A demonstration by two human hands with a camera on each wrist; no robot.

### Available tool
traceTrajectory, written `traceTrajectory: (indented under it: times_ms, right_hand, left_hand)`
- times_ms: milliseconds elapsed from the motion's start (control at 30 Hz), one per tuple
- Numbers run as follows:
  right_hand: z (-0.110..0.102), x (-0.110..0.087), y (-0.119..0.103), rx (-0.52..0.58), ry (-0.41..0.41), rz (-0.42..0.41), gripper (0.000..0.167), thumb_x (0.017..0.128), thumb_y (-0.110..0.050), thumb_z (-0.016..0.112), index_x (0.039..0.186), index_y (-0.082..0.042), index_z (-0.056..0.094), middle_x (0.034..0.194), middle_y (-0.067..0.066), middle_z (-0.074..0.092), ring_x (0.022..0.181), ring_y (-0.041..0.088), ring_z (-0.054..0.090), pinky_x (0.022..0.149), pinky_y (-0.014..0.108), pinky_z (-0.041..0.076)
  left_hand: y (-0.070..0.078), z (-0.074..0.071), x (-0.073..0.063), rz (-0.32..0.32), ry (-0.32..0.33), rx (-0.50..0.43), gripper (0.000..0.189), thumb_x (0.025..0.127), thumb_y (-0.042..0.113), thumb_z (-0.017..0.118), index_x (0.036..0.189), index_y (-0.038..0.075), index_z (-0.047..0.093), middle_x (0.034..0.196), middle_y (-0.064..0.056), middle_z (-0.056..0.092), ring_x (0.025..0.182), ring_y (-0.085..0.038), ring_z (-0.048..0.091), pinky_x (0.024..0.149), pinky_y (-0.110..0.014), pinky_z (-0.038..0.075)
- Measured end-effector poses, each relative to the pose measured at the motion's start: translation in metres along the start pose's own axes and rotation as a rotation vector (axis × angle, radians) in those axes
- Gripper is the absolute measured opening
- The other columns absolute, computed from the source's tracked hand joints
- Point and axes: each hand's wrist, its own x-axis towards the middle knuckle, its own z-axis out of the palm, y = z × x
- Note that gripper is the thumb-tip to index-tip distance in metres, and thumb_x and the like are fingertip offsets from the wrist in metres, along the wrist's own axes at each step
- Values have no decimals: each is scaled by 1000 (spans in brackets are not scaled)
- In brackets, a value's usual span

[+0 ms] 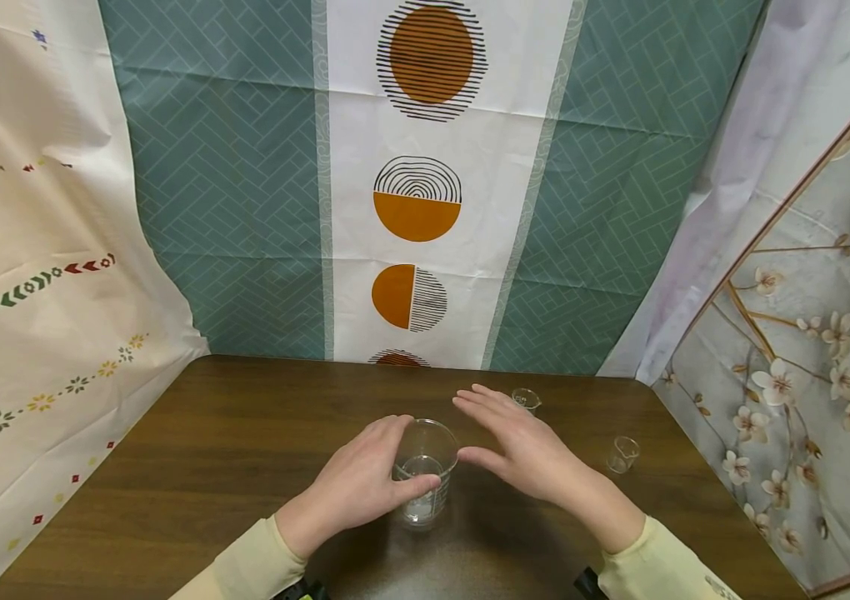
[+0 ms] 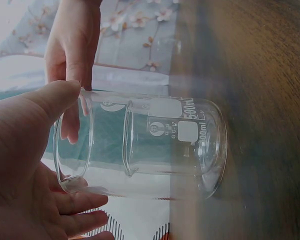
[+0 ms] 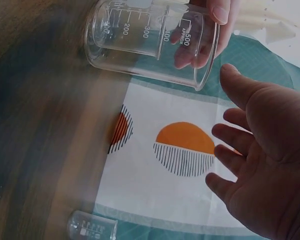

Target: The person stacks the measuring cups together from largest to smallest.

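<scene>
A large clear glass beaker [image 1: 431,502] marked 500 mL stands on the table in front of me, with a smaller glass beaker [image 2: 160,155] nested inside it. My left hand [image 1: 357,479] holds the large beaker near its rim from the left, thumb on the near side and fingers round the far side. To the right of the rim, my right hand [image 1: 521,443] is held up with its fingers straight and spread. Nothing is in its grasp; its thumb tip is close to the rim in the head view.
Behind the right hand stands a small beaker [image 1: 528,402], partly hidden by the fingers. Another small beaker [image 1: 623,455] stands farther right on the brown wooden table [image 1: 245,433]. Patterned cloth [image 1: 230,208] hangs along the back, with more cloth at both sides.
</scene>
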Motion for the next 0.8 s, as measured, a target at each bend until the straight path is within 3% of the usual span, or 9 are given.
traceTrajectory:
  times_ms: [367,667,800]
  right_hand:
    - [1,-5,7,-18,62,59,76,100,-41,83,165,-16,54,170,0,49,162,27,37,124,62,38]
    - [1,-8,12,-26,83,81,74,99,-39,84,163,-15,56,170,3,50,162,28,36,129,60,30]
    - [1,-10,15,-32,93,85,74,99,-38,84,163,-14,56,170,3,50,162,30,37,127,60,33]
  left_hand:
    - [0,0,0,-2,-4,5,93,93,68,80,154,1,56,154,-19,60,143,-36,58,113,-57,52]
    - [0,0,1,-5,-6,5,93,93,69,80,153,2,56,153,-18,61,142,-35,58,113,-57,52]
    - [0,0,1,-10,-8,3,94,93,69,80,153,2,56,154,-19,60,142,-36,58,113,-57,52]
